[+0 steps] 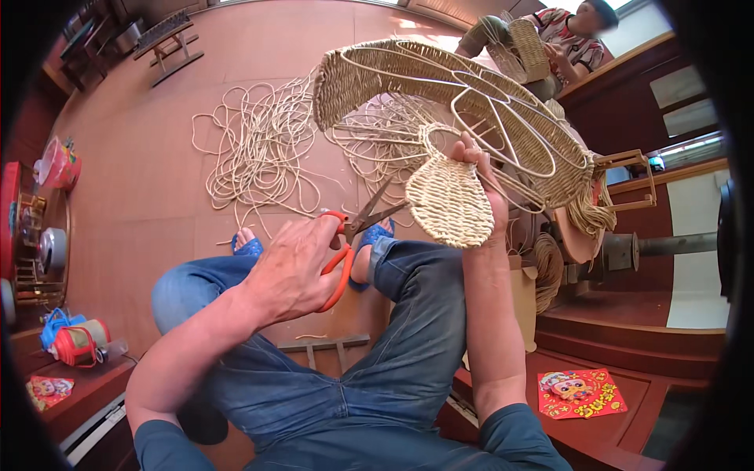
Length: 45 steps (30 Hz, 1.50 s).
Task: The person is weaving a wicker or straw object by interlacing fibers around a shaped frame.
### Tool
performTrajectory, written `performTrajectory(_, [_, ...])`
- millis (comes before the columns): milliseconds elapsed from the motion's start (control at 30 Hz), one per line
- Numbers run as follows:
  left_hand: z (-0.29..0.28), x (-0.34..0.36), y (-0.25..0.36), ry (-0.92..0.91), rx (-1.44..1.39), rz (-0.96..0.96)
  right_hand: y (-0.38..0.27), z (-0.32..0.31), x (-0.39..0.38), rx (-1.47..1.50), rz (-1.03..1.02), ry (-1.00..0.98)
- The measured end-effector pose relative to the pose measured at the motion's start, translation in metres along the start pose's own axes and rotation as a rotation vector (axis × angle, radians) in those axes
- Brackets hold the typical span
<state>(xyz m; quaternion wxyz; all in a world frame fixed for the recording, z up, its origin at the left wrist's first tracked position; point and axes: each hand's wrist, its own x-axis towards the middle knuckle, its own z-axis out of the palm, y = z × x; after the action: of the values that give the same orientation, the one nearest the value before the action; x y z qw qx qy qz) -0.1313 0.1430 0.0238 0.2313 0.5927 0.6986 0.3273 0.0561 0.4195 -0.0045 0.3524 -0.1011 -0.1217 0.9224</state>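
Both hands were busy above the person's crossed legs: the left hand (294,267) gripped a pair of orange-handled scissors (353,235), fingers through the loops, blades parted a little and aimed right toward the weaving, while the right hand (483,184) was closed around the woven frame (440,94), fingers clamped where the small oval panel (448,200) met the wire. That frame, a large curved piece of wire loops partly filled with pale cord, was held up on the right, its far end reaching out over the floor. It looked light but bulky and springy, stiff along the wires and softer in the weave, so a hold on a bare wire junction near the panel seemed steadiest. Loose cord (263,149) lay tangled on the tiled floor (133,180) farther off. Another person (569,35) sat at the far right holding a similar woven piece.
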Motion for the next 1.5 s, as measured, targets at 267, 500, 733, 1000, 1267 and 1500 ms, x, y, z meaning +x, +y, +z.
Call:
performTrajectory(267, [0.021,0.014,-0.004,-0.004,0.023,0.132,-0.005,-0.003,-0.012,-0.202,-0.011,0.092])
performTrajectory(500, [0.016,0.018,-0.019,-0.003,0.120,0.201,0.005,0.014,-0.014,-0.155,0.089,0.004])
performTrajectory(733, [0.013,0.018,-0.022,0.038,0.143,0.264,0.011,0.014,-0.011,-0.252,0.091,-0.037])
performTrajectory(1000, [0.014,0.016,-0.021,-0.074,0.052,0.164,0.006,0.010,-0.012,-0.248,0.113,0.001])
performTrajectory(1267, [0.032,0.000,-0.023,-0.317,-0.567,-0.599,0.006,0.008,-0.011,-0.284,0.047,0.050])
performTrajectory(1500, [0.028,0.008,-0.021,-0.265,-0.819,-0.559,0.008,0.007,-0.009,-0.316,0.040,0.044])
